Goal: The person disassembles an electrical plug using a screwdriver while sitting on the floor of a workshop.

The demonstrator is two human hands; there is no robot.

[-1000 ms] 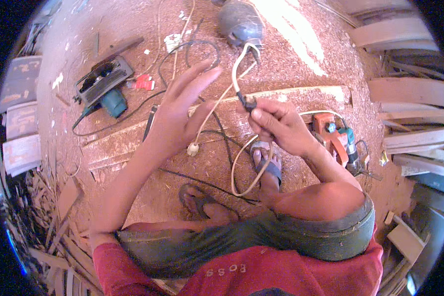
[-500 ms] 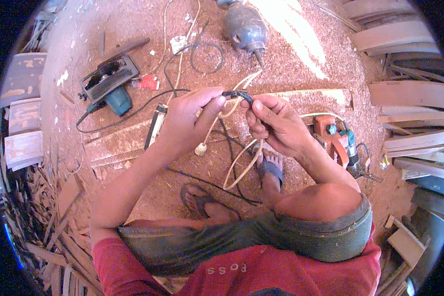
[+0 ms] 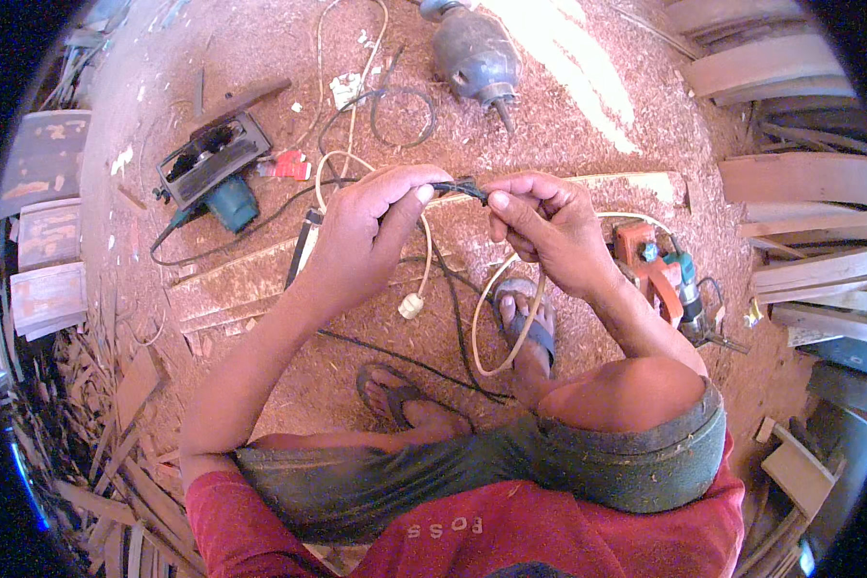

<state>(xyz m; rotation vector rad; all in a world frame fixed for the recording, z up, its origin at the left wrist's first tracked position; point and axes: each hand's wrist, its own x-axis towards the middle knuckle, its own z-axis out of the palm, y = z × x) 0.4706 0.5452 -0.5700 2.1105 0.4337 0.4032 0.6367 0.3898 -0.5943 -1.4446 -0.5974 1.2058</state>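
Note:
A short stretch of cord wrapped in black tape [image 3: 464,188] spans the gap between my hands. My left hand [image 3: 368,231] pinches one end between thumb and fingers. With thumb against curled fingers, my right hand [image 3: 557,231] grips the other end. A pale cord [image 3: 482,358] hangs in a loop below my right hand, over my foot. Another length of pale cord drops beside my left hand to a white plug [image 3: 410,306]. Just left of my left hand, partly covered by it, lies a long black-and-white object [image 3: 303,249].
An upturned circular saw [image 3: 217,164] lies left on sawdust. Ahead is a dark rounded machine [image 3: 477,58]. Planks [image 3: 636,185] cross beyond my feet. An orange-and-teal power tool [image 3: 660,275] sits right. Black cords [image 3: 405,361] trail across the floor; wood pieces [image 3: 790,178] line the right side.
The pale cord has swung away from the dark machine and now arcs left behind my left hand. Its plug has shifted slightly right. The loop below my right hand has widened.

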